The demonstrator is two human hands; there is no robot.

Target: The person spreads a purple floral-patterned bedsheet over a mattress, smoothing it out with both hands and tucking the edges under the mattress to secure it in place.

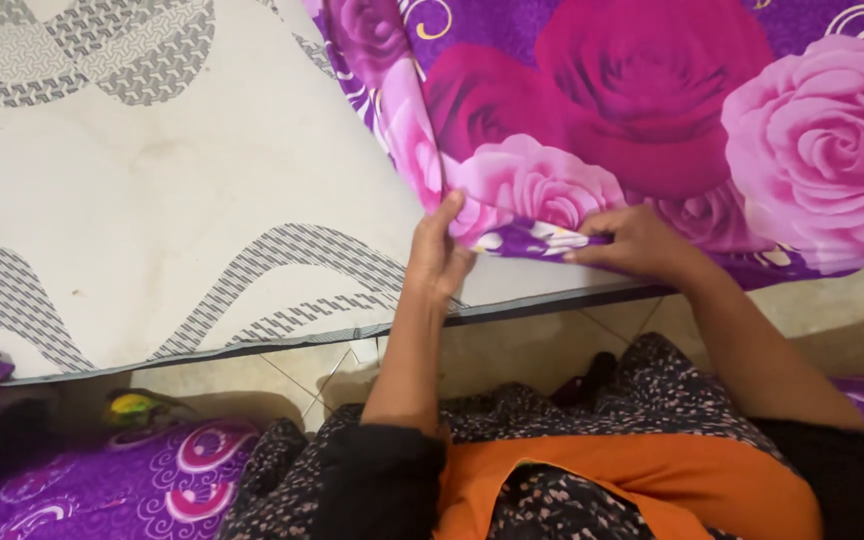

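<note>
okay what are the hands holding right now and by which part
Both hands grip the purple rose-print bedsheet at its bunched corner edge: the left hand beside the fold, the right hand pinching it, over the bare mattress.

The sheet [652,110] lies on the mattress's [152,200] right part, its corner under both hands [542,250].
</note>
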